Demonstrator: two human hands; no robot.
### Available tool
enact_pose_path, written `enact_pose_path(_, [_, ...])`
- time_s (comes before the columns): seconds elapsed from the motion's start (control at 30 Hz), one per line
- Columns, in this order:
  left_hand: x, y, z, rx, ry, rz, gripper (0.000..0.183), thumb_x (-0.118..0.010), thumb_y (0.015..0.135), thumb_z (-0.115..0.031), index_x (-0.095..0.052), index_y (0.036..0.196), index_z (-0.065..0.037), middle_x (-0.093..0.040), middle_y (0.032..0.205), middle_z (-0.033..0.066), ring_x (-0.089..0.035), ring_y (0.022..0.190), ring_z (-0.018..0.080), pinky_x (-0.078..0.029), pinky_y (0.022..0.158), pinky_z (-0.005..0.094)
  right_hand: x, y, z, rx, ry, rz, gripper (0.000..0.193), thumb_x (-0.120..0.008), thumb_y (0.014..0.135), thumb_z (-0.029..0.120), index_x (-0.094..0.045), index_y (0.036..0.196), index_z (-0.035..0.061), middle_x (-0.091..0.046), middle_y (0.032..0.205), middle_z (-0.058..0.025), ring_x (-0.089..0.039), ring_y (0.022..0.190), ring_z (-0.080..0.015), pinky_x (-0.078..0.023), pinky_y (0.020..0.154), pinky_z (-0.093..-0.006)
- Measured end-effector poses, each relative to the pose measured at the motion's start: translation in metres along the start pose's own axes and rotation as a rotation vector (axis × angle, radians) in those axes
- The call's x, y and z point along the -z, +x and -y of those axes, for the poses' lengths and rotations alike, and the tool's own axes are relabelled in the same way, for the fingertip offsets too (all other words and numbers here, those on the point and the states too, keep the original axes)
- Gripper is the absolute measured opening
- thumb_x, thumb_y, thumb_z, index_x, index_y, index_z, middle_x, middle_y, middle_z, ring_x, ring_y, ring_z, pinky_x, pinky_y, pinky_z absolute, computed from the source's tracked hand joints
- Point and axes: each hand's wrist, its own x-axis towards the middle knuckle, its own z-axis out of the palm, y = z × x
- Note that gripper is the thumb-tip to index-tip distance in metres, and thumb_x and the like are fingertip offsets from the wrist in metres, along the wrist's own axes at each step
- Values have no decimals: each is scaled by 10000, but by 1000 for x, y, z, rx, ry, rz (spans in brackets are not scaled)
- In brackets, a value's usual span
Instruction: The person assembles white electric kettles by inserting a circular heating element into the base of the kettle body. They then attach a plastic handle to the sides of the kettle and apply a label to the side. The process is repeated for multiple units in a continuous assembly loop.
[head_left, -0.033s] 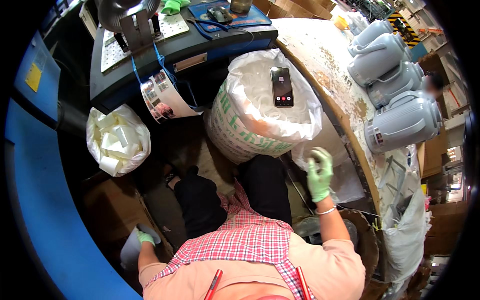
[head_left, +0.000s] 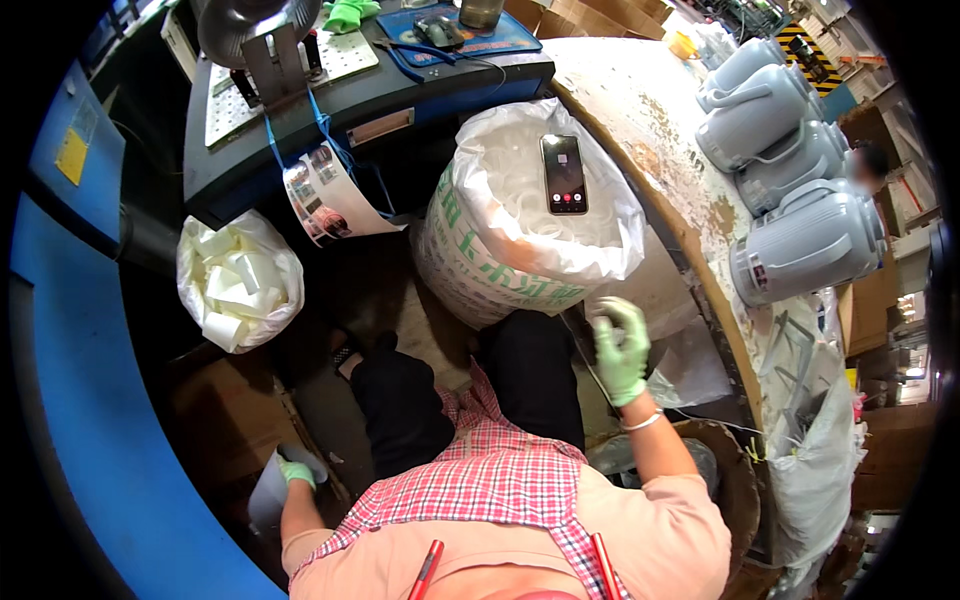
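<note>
My left hand, in a light green glove, is low at the left, closed on the rim of a grey cylindrical shell. Part of that shell is lost in shadow. My right hand, gloved the same way, hovers in front of my right side, just below a big white sack. Its fingers are loosely curled and apart, with nothing visible in them. Clear plastic rings fill the sack, and a phone lies on top of them.
A small white bag of pale plastic pieces stands left. Ahead is a dark workbench with pliers. Several grey jugs line the worn table at right. A brown barrel is beside my right arm.
My right hand has shifted a little to the left, away from the table. My left hand and the grey shell have moved slightly to the right.
</note>
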Motion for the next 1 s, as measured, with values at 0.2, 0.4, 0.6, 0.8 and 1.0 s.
enact_pose_path(0.2, [147, -166, 3, 260, -565, -400, 376, -626, 904, -241, -656, 1276, -197, -622, 1308, 66, -551, 1235, 289, -245, 1076, 617, -119, -26, 101, -214, 674, 804, 354, -666, 964, 237, -620, 1210, -14, -689, 1089, -151, -694, 945, -256, -568, 816, -359])
enact_pose_path(0.4, [267, -402, -40, -191, -496, -1572, 136, -635, 831, -107, -735, 921, -127, -612, 671, 13, -626, 674, 211, -473, 921, 438, -173, -37, 168, -955, 1035, 1369, 697, -586, 982, 540, -448, 1387, -10, -580, 1254, -160, -682, 914, -238, -612, 772, -389])
enact_pose_path(0.6, [274, -446, -56, -578, -191, -1955, 352, -657, 838, -184, -693, 1171, -77, -658, 1135, 38, -611, 1182, 230, -338, 1167, 414, -126, -32, 118, -617, 1225, 1097, 388, -651, 927, 37, -553, 1300, -6, -629, 1168, -98, -627, 1016, -174, -537, 876, -312])
enact_pose_path(0.8, [300, -393, -3, -589, -1610, -1747, 688, -472, 1029, -496, -398, 1468, 28, -444, 1483, 155, -454, 1364, 308, -278, 1193, 438, -74, -10, 38, -842, 1936, 995, 556, -420, 1097, 320, -320, 1566, 39, -432, 1549, -132, -479, 1359, -210, -359, 1159, -337])
enact_pose_path(1.0, [358, -362, 47, -1466, -2353, -736, 756, -710, 904, -497, -459, 1451, -38, -568, 1380, 118, -545, 1276, 254, -428, 1125, 444, -57, -35, 4, 365, 730, 712, 437, -709, 802, 1, -665, 1235, 49, -559, 1401, -167, -441, 1408, -414, -465, 1079, -502])
